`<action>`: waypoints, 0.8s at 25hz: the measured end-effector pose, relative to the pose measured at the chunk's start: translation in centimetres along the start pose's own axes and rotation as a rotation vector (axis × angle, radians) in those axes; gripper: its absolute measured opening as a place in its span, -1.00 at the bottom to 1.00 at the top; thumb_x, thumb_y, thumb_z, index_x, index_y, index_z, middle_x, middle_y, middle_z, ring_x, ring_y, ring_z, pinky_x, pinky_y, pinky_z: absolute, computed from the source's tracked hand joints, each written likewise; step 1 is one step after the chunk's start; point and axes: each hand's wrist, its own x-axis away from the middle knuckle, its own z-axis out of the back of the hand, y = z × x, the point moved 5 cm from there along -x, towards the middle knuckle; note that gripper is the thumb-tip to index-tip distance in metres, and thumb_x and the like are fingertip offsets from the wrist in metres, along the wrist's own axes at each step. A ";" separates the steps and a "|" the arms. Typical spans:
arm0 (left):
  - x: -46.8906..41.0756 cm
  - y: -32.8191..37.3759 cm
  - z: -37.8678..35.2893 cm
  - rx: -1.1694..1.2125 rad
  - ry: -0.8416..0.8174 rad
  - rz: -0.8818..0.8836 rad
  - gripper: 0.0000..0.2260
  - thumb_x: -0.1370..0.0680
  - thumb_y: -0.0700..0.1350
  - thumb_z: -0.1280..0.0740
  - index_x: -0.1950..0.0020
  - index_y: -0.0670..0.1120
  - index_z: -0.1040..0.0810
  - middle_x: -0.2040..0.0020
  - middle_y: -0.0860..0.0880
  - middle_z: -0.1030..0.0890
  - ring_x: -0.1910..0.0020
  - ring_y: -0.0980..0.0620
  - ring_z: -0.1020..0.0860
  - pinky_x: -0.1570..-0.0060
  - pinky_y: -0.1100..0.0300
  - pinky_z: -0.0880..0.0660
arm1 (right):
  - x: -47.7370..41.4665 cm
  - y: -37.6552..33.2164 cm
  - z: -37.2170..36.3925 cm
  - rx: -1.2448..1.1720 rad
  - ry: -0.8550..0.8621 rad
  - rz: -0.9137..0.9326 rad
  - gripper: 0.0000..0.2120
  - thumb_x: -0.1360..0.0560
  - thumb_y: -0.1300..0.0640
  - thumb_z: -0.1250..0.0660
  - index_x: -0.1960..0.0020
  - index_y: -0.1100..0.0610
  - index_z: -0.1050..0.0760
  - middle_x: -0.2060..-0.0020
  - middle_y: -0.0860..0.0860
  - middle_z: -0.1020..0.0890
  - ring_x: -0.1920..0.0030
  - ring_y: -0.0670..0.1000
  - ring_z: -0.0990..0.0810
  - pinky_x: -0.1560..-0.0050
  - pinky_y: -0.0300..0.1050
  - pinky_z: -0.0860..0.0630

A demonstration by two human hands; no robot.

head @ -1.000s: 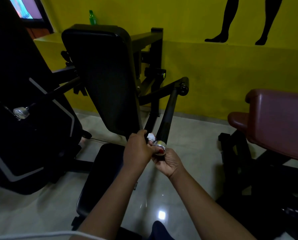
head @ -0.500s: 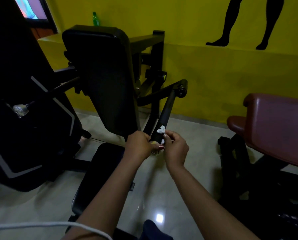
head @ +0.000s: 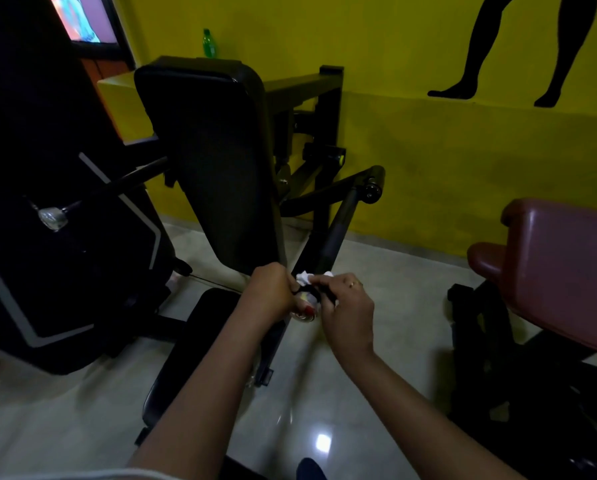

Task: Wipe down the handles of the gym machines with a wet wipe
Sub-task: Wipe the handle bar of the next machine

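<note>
The long black tubular handle (head: 337,233) slants up and away from both hands; left hand (head: 267,294) grips its near end; right hand (head: 347,306) pinches crumpled white wet wipe (head: 304,278) against it.

handle (head: 335,237) end: hidden in grip | wet wipe (head: 304,277): mostly hidden | screen (head: 82,19): cut at top
</note>
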 end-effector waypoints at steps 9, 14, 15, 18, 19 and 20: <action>0.1 0.4 -0.3 0.138 0.087 0.094 -0.76 -0.52 -0.06 -0.39 0.14 -0.25 -0.68 0.29 -0.16 -0.63 0.31 0.00 -0.56 0.36 0.24 -0.40 | -3.7 1.9 -0.8 0.091 -0.094 0.051 -0.73 -0.38 0.23 -0.26 0.02 0.06 -0.66 0.16 0.03 -0.62 0.11 0.08 -0.57 0.12 -0.19 -0.42; -0.5 0.9 -1.8 0.149 0.141 0.240 -0.82 -0.52 -0.23 -0.25 0.02 -0.29 -0.60 0.15 -0.17 -0.61 0.13 -0.10 -0.58 0.40 0.27 -0.32 | -3.3 2.3 0.2 0.091 -0.197 0.238 -0.66 -0.37 0.36 -0.33 -0.10 0.13 -0.63 0.11 0.08 -0.61 0.11 0.10 -0.59 0.14 -0.19 -0.45; -0.6 1.1 -2.1 0.164 0.143 0.260 -0.80 -0.53 -0.23 -0.22 -0.02 -0.29 -0.58 0.05 -0.21 -0.61 0.05 -0.14 -0.58 0.31 0.23 -0.34 | -4.8 2.8 -0.2 0.128 -0.206 0.210 -0.63 -0.37 0.34 -0.29 -0.13 0.14 -0.63 0.11 0.10 -0.60 0.12 0.14 -0.59 0.17 -0.22 -0.40; -0.5 1.8 -3.0 0.225 0.182 0.307 -0.76 -0.62 -0.19 -0.11 -0.18 -0.30 -0.44 -0.15 -0.28 -0.54 -0.03 -0.21 -0.53 0.26 0.18 -0.32 | -6.7 3.8 -1.0 0.155 -0.165 0.094 -0.63 -0.37 0.29 -0.25 -0.11 0.13 -0.64 0.13 0.13 -0.60 0.16 0.18 -0.59 0.20 -0.23 -0.34; -0.5 1.9 -3.1 0.214 0.193 0.309 -0.75 -0.64 -0.17 -0.08 -0.22 -0.29 -0.39 -0.18 -0.28 -0.52 0.06 -0.17 -0.52 0.33 0.19 -0.31 | -5.8 3.8 -1.0 0.138 -0.156 0.111 -0.64 -0.37 0.32 -0.28 -0.09 0.10 -0.65 0.13 0.11 -0.60 0.16 0.15 -0.60 0.20 -0.24 -0.36; -0.4 2.1 -3.0 0.199 0.199 0.309 -0.74 -0.65 -0.15 -0.06 -0.24 -0.28 -0.36 -0.18 -0.28 -0.51 0.19 -0.10 -0.49 0.41 0.21 -0.30 | -4.6 3.5 -0.7 0.115 -0.150 0.155 -0.64 -0.36 0.36 -0.32 -0.08 0.09 -0.65 0.12 0.08 -0.61 0.14 0.11 -0.60 0.18 -0.24 -0.39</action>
